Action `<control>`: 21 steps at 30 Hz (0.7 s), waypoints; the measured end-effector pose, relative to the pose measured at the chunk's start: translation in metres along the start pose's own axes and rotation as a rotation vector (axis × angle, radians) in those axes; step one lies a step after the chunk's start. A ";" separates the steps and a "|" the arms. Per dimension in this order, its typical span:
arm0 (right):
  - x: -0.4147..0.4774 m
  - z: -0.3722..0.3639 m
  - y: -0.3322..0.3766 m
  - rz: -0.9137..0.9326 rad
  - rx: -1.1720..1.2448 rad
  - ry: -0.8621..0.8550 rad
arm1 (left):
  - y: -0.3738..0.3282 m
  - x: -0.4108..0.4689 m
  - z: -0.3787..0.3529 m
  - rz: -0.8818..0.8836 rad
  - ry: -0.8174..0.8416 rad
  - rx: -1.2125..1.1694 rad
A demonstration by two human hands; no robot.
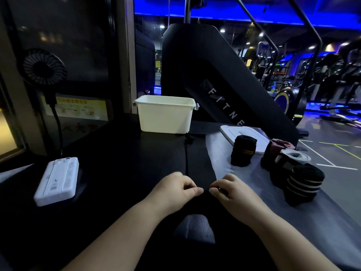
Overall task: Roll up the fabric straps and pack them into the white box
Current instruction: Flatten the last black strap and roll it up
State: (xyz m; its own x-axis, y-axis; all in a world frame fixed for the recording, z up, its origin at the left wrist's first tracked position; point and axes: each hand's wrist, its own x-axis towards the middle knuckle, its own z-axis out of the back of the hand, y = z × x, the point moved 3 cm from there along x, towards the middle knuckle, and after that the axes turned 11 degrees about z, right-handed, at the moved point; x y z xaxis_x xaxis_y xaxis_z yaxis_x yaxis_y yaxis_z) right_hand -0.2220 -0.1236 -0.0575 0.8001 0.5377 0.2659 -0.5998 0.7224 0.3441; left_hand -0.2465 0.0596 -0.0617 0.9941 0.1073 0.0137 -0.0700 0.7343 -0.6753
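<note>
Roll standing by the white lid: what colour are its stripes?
Orange-gold stripes on a black roll, seen in the head view.

On my dark table [121, 153] a flat strap [197, 163] runs from left hand [175, 189] and right hand [232, 190] toward the white box [165, 116]. A power bank [57, 180] lies leftward, rolled straps [243, 150] rightward.

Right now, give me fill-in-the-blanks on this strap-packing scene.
The left hand and right hand both pinch the near end of a flat black ____. The white box is open; its ____ lies flat beside it. The rolled straps stand to the ____ of both hands.
Missing: strap; lid; right.
</note>
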 end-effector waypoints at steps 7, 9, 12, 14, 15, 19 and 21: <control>0.013 0.000 -0.005 0.004 -0.023 0.037 | -0.007 0.002 0.001 -0.100 -0.129 -0.094; 0.013 -0.002 -0.005 0.006 0.002 0.020 | -0.006 0.005 0.000 -0.080 -0.125 -0.120; 0.011 -0.003 -0.002 0.054 0.088 -0.116 | -0.003 0.008 -0.001 -0.053 -0.103 -0.163; 0.010 -0.004 -0.003 0.100 0.135 -0.171 | -0.001 0.009 -0.001 -0.041 -0.087 -0.177; 0.010 -0.005 -0.004 0.115 0.152 -0.186 | 0.000 0.008 -0.001 -0.037 -0.077 -0.182; 0.009 -0.005 -0.010 0.120 0.244 -0.213 | 0.008 0.006 0.003 -0.058 0.032 -0.220; 0.005 -0.003 -0.011 0.124 0.304 -0.183 | 0.013 0.005 0.003 -0.048 0.120 -0.228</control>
State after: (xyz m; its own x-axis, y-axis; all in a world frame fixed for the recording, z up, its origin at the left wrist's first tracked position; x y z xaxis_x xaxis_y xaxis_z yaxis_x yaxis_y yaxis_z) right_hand -0.2110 -0.1277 -0.0629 0.7234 0.5066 0.4690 -0.6886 0.4803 0.5433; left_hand -0.2430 0.0718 -0.0677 0.9995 -0.0141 -0.0287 -0.0157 0.5652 -0.8248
